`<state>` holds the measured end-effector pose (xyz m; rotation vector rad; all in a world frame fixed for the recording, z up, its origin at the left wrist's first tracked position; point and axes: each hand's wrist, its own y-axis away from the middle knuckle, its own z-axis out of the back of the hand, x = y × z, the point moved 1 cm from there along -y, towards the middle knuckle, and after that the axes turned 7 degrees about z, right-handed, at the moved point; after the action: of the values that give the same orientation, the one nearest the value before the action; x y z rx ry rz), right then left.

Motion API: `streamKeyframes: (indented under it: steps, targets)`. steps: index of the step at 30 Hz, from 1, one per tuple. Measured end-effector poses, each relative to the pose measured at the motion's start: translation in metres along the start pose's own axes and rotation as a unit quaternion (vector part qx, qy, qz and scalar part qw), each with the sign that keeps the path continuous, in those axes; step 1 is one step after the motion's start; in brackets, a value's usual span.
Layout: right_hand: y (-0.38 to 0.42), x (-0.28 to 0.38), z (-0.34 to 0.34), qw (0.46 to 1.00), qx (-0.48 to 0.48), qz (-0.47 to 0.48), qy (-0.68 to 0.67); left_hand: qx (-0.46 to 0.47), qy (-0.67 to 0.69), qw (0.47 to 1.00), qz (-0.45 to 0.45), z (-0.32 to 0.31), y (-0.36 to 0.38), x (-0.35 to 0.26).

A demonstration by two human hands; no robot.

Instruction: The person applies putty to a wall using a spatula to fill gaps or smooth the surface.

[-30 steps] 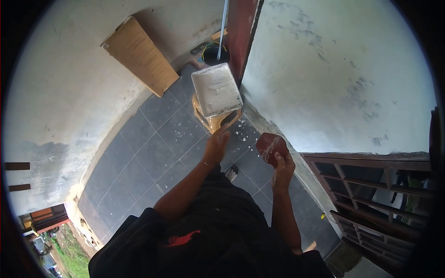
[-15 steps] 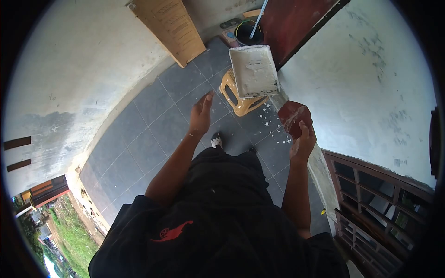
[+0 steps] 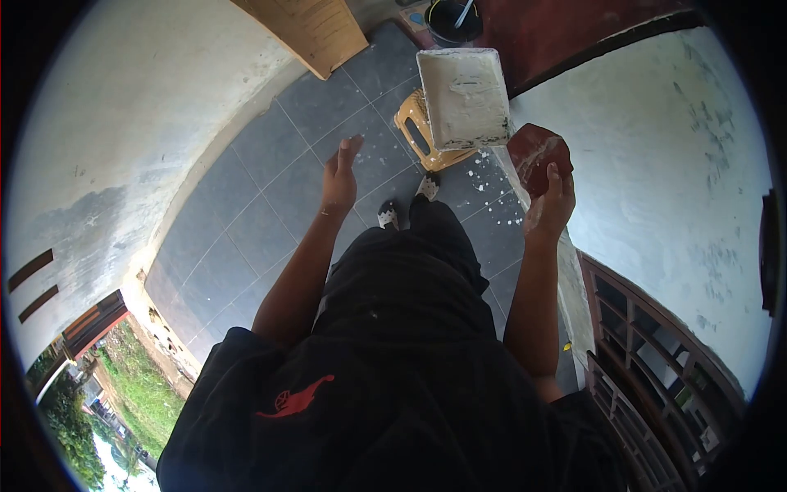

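Note:
My right hand [image 3: 551, 201] grips a dark red flat piece with angled corners [image 3: 537, 156], streaked with white, its thumb lying across the face. That piece is close to the right wall, beside a white-crusted rectangular tray [image 3: 467, 135]. The tray rests on a tan plastic stool [image 3: 414, 131] and has whitish residue inside. My left hand [image 3: 338, 180] is held out over the floor left of the stool, fingers extended, with nothing in it.
Behind the stool stands a black bucket [image 3: 453, 25] with a light blue handle sticking out. A brown wooden panel [image 3: 316, 37] leans at the back left. White drips [image 3: 489, 189] spot the dark tiles, and a barred window frame [image 3: 656, 344] is at right.
The person has stepped forward: one foot is now in front of the other, close to the stool. Both hands sit higher in view, and the right still holds the red piece.

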<state>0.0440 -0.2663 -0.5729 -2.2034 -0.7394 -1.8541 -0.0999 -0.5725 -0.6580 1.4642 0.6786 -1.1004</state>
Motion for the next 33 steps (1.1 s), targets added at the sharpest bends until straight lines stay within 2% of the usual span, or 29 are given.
streamKeyframes:
  steps: [2, 5, 6, 8, 12, 14, 16, 23, 27, 33]
  targets:
    - [-0.017, -0.009, -0.004, 1.0, -0.001, -0.013, 0.015, -0.005, 0.012, 1.0, 0.013, -0.01, -0.012, 0.004]
    - [-0.047, -0.038, -0.007, 0.985, 0.066, -0.094, 0.125, -0.013, 0.024, 0.999, 0.037, -0.029, -0.035, 0.009]
    - [-0.06, -0.058, -0.004, 0.983, 0.079, -0.113, 0.122, -0.017, 0.025, 0.998, 0.056, -0.034, -0.04, 0.015]
    - [-0.08, -0.091, -0.001, 0.956, 0.141, -0.101, 0.235, -0.021, 0.012, 0.997, 0.077, -0.049, -0.054, 0.024]
    - [-0.115, -0.165, 0.006, 0.918, 0.176, -0.117, 0.336, -0.006, 0.029, 0.989, 0.142, -0.083, -0.088, 0.066]
    - [-0.125, -0.201, 0.006, 0.878, 0.191, 0.011, 0.439, 0.0, 0.032, 0.988, 0.151, -0.098, -0.106, 0.096]
    - [-0.129, -0.229, 0.005, 0.877, 0.192, -0.005, 0.441, 0.048, 0.002, 0.98, 0.192, -0.111, -0.12, 0.123]
    - [-0.148, -0.296, -0.005, 0.862, 0.183, -0.045, 0.471, 0.069, 0.064, 0.952, 0.29, -0.148, -0.159, 0.189]
    - [-0.147, -0.313, -0.011, 0.873, 0.213, -0.034, 0.437, 0.084, 0.089, 0.95, 0.288, -0.155, -0.176, 0.204]
    - [-0.144, -0.329, -0.017, 0.85, 0.233, -0.011, 0.471, 0.1, 0.112, 0.948, 0.282, -0.16, -0.188, 0.203]
